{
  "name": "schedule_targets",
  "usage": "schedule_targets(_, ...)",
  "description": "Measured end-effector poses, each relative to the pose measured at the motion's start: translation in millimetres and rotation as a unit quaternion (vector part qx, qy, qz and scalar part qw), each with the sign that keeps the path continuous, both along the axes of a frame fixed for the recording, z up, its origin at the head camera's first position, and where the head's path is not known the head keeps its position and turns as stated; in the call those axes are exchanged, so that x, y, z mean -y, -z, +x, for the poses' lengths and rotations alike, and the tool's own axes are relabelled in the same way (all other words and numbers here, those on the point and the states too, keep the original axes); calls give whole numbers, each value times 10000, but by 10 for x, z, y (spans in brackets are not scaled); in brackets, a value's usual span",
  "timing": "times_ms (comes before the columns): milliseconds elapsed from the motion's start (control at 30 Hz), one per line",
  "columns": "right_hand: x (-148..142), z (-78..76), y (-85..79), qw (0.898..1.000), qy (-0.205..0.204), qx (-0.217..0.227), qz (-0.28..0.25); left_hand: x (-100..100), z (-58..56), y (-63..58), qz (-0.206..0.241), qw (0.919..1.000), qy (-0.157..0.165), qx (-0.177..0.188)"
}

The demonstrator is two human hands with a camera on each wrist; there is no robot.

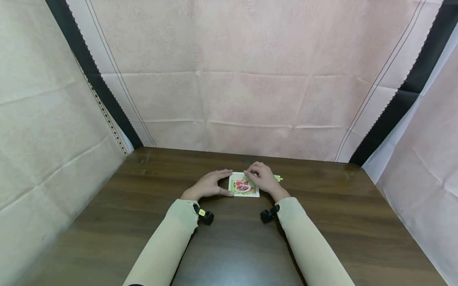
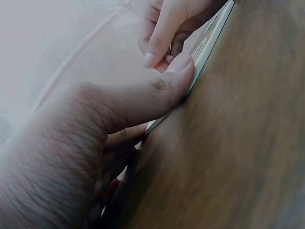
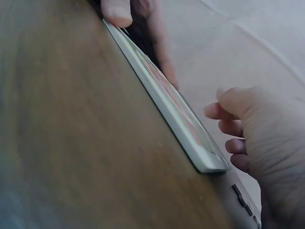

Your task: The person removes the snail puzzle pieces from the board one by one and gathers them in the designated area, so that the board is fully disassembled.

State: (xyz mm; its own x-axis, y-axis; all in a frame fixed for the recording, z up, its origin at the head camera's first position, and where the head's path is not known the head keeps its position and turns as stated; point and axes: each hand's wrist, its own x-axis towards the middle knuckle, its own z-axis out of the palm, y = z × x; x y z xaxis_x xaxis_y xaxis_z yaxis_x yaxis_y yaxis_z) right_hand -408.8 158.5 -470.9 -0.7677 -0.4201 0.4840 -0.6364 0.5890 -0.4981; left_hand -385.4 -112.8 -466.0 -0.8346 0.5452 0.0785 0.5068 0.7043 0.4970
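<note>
A flat, white-edged board (image 1: 246, 196) with a red and green picture lies on the brown table. My left hand (image 1: 210, 184) holds it by its left side, thumb at the near corner and fingers at the far one. In the left wrist view the thumb (image 2: 174, 78) rests on the board's edge. Over the board's far right part is my right hand (image 1: 262, 176), fingers curled and thumb close to the index finger. Whether something small is between those fingertips is hidden. Just beyond the right hand, a small green piece (image 1: 278, 177) shows in part.
The brown wooden table (image 1: 229, 246) reaches to pale fabric walls (image 1: 247, 79) at the back and both sides. Black strips (image 1: 94, 71) run along the wall corners. Small red bits (image 2: 112, 187) show beneath the left hand in its wrist view.
</note>
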Motion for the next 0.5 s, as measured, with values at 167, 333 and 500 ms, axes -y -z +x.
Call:
schedule_targets(167,2,1,-31,9999,7,-128,25,-11,1,-50,84,10000,3,-10)
schedule_targets(333,-10,10,-39,10000,33,11,65,-8,1,-54,8,10000,-25,-21)
schedule_targets(500,-8,3,26,9998,104,132,140,3,20,-24,58,9999,-32,86)
